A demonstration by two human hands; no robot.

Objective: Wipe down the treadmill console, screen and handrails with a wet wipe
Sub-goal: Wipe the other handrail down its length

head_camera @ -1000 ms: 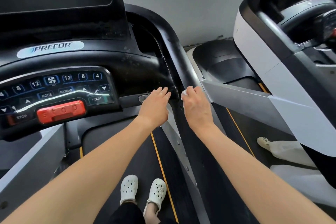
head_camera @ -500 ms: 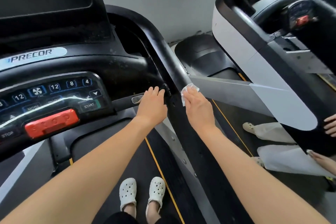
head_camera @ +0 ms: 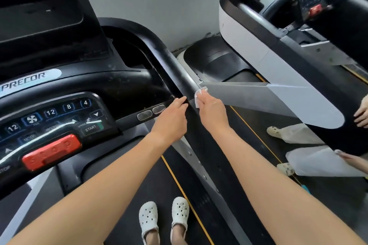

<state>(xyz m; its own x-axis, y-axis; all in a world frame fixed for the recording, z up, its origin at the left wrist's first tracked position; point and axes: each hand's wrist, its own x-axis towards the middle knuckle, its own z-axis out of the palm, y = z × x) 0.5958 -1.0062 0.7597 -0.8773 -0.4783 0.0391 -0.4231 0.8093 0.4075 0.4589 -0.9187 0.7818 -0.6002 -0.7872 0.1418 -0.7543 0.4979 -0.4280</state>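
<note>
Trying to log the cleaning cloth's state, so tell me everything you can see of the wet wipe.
The wet wipe is a small white sheet, thin and soft-looking, bunched into a crumpled wad. The right hand grips it with fingers curled over most of it, so only its upper and left edges show. It is pressed against the black handrail, just where the grey side panel begins. Whether it is damp cannot be told. The left hand does not touch it.

Gym: 2 treadmills (head_camera: 249, 32) side by side
</note>
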